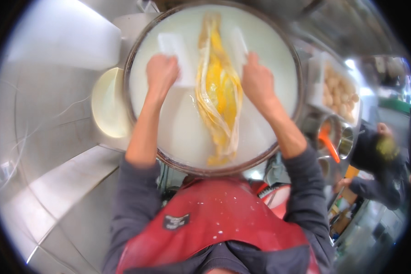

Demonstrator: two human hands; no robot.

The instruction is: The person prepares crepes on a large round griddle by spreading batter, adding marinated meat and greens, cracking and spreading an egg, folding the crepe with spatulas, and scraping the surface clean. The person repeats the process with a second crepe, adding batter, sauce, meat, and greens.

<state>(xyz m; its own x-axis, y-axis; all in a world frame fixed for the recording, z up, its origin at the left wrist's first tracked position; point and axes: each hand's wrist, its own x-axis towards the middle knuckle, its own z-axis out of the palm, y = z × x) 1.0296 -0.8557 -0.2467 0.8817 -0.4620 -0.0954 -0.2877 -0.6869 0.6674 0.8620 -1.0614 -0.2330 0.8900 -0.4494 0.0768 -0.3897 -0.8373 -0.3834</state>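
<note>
A large round pan or griddle [178,137] with a dark rim fills the space before me, its pale surface whitish. Down its middle lies a long folded, crepe-like sheet [221,92], with glossy yellow, egg-like filling showing between pale edges. To the left of it, my left hand [162,70] is closed around a flat white scraper [185,65], its blade against or just over the surface. My right hand [258,75], on the other side, grips a second white scraper [240,41], blurred and seen nearly edge-on.
A pale round bowl or lid [111,102] stands left of the pan, by a metal wall [54,85]. On the right are a white tub of eggs [340,92] and metal pots with an orange-handled utensil [328,145]. Another person [376,171] stands at far right.
</note>
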